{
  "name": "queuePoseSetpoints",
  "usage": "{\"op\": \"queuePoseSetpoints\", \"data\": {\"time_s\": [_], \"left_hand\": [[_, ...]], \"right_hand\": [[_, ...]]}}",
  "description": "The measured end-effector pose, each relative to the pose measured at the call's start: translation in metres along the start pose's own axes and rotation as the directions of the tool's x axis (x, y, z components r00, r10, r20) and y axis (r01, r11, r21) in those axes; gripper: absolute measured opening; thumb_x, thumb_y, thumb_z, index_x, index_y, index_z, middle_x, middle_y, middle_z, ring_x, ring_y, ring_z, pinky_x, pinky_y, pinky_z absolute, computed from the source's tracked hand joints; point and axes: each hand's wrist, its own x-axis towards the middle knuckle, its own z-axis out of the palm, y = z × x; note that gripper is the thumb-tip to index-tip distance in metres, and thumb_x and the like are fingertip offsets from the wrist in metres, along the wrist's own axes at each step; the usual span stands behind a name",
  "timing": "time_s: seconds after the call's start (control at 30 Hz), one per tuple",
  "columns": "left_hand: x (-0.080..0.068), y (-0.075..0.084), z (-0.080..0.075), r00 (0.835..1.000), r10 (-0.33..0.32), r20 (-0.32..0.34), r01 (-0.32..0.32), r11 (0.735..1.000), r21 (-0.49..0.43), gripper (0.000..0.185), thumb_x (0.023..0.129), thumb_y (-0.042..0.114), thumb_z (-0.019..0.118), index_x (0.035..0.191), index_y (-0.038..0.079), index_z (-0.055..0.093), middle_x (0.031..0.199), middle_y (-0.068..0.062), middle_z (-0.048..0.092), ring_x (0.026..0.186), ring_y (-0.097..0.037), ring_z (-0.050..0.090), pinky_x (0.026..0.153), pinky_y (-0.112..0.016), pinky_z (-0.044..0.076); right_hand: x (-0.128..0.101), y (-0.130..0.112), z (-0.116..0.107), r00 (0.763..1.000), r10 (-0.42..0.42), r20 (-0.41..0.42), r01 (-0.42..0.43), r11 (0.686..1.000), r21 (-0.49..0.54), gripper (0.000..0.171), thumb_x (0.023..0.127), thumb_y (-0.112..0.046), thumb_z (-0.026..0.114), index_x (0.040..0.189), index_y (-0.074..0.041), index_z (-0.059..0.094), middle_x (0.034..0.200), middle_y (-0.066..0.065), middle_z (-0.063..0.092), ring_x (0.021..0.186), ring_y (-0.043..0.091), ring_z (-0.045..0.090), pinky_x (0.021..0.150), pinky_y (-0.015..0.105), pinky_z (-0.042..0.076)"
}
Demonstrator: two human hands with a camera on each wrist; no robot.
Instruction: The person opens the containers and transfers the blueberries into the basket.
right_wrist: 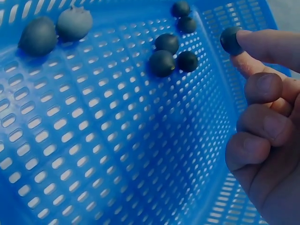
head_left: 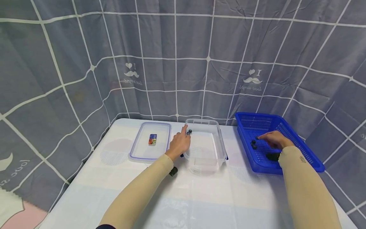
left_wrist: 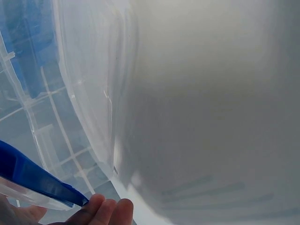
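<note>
In the head view, my left hand [head_left: 180,142] holds the left side of a clear plastic container [head_left: 210,160], index finger along its rim. The left wrist view shows fingertips [left_wrist: 123,211] beside a blue latch [left_wrist: 42,180] on the container's edge. A couple of blueberries [head_left: 190,130] lie in the container near that hand. My right hand [head_left: 275,139] is over a blue perforated basket [head_left: 307,157]. Between thumb and index finger it pinches one blueberry [right_wrist: 230,41], its other fingers curled. Several more blueberries [right_wrist: 162,63] rest on the basket floor, some in a cluster.
Left of the container, a clear lid [head_left: 140,152] with a blue seal lies flat on the white table [head_left: 200,203]. On the lid is a small colourful label [head_left: 152,139]. A grey checked curtain [head_left: 191,76] hangs behind and around the table.
</note>
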Motion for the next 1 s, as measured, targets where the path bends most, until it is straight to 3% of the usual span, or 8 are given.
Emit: {"op": "queuePoseSetpoints", "data": {"time_s": [0.2, 0.33, 0.47, 0.53, 0.6, 0.7, 0.77, 1.0], "left_hand": [[-0.001, 0.001, 0.001, 1.000, -0.004, 0.002, 0.004, 1.000, 0.000, 0.055, 0.107, 0.035, 0.031, 0.161, 0.030, 0.023, 0.136, -0.018, 0.056, 0.121, -0.037, 0.056, 0.082, -0.052, 0.050], [0.000, 0.002, 0.000, 1.000, 0.002, -0.001, -0.002, 1.000, 0.001, 0.055, 0.107, 0.035, 0.030, 0.161, 0.030, 0.023, 0.135, -0.018, 0.057, 0.121, -0.038, 0.056, 0.084, -0.053, 0.050], [0.000, 0.004, -0.001, 1.000, 0.004, -0.009, -0.004, 1.000, -0.006, 0.055, 0.107, 0.034, 0.031, 0.161, 0.028, 0.024, 0.134, -0.018, 0.057, 0.120, -0.038, 0.056, 0.084, -0.054, 0.050], [0.000, 0.004, -0.001, 1.000, 0.002, -0.011, -0.002, 1.000, -0.008, 0.055, 0.107, 0.034, 0.031, 0.161, 0.027, 0.024, 0.135, -0.019, 0.057, 0.121, -0.038, 0.056, 0.085, -0.054, 0.049], [0.001, 0.003, -0.001, 1.000, -0.002, -0.008, 0.002, 1.000, -0.010, 0.055, 0.107, 0.034, 0.030, 0.161, 0.028, 0.024, 0.135, -0.019, 0.057, 0.121, -0.038, 0.056, 0.085, -0.054, 0.049], [0.001, 0.002, 0.000, 1.000, -0.008, -0.005, 0.008, 1.000, -0.008, 0.055, 0.107, 0.035, 0.031, 0.161, 0.029, 0.024, 0.136, -0.018, 0.056, 0.123, -0.038, 0.056, 0.087, -0.055, 0.049], [0.001, 0.002, 0.000, 1.000, -0.012, -0.003, 0.012, 1.000, -0.009, 0.055, 0.107, 0.035, 0.031, 0.161, 0.029, 0.024, 0.137, -0.018, 0.056, 0.124, -0.038, 0.055, 0.088, -0.055, 0.049], [0.001, 0.002, 0.001, 1.000, -0.008, -0.004, 0.008, 1.000, -0.014, 0.055, 0.107, 0.035, 0.031, 0.161, 0.029, 0.024, 0.136, -0.018, 0.056, 0.123, -0.038, 0.056, 0.084, -0.053, 0.049]], "right_hand": [[-0.001, 0.007, 0.000, 0.997, 0.067, -0.025, -0.067, 0.998, -0.009, 0.045, 0.095, -0.027, 0.066, 0.055, -0.022, 0.046, 0.053, -0.008, 0.040, 0.049, 0.009, 0.040, 0.049, 0.027, 0.037], [-0.001, 0.007, -0.001, 0.995, 0.086, -0.040, -0.085, 0.996, 0.019, 0.042, 0.095, -0.023, 0.064, 0.057, -0.021, 0.047, 0.055, -0.008, 0.040, 0.049, 0.009, 0.038, 0.049, 0.027, 0.037], [0.001, -0.003, -0.002, 0.998, 0.044, -0.052, -0.044, 0.999, -0.005, 0.035, 0.095, -0.023, 0.064, 0.061, -0.019, 0.054, 0.053, -0.008, 0.040, 0.048, 0.009, 0.038, 0.049, 0.028, 0.036], [0.003, -0.010, 0.000, 0.998, 0.014, -0.057, -0.015, 1.000, -0.020, 0.027, 0.095, -0.024, 0.065, 0.070, -0.014, 0.060, 0.052, -0.009, 0.039, 0.047, 0.008, 0.037, 0.048, 0.028, 0.035], [0.004, -0.020, 0.002, 0.998, -0.027, -0.057, 0.025, 0.999, -0.031, 0.019, 0.095, -0.023, 0.066, 0.090, -0.005, 0.069, 0.051, -0.009, 0.039, 0.047, 0.008, 0.036, 0.048, 0.028, 0.034], [0.007, -0.036, 0.006, 0.996, -0.066, -0.052, 0.063, 0.997, -0.041, 0.041, 0.096, -0.024, 0.065, 0.121, 0.008, 0.065, 0.051, -0.010, 0.037, 0.046, 0.006, 0.033, 0.047, 0.027, 0.033], [0.009, -0.047, 0.008, 0.994, -0.096, -0.049, 0.094, 0.995, -0.045, 0.053, 0.097, -0.026, 0.065, 0.133, 0.011, 0.057, 0.050, -0.012, 0.036, 0.045, 0.005, 0.032, 0.046, 0.026, 0.032], [0.015, -0.082, 0.022, 0.989, -0.140, -0.040, 0.140, 0.990, -0.022, 0.055, 0.096, -0.033, 0.067, 0.134, 0.006, 0.059, 0.051, -0.013, 0.034, 0.044, 0.006, 0.030, 0.047, 0.025, 0.032]]}}
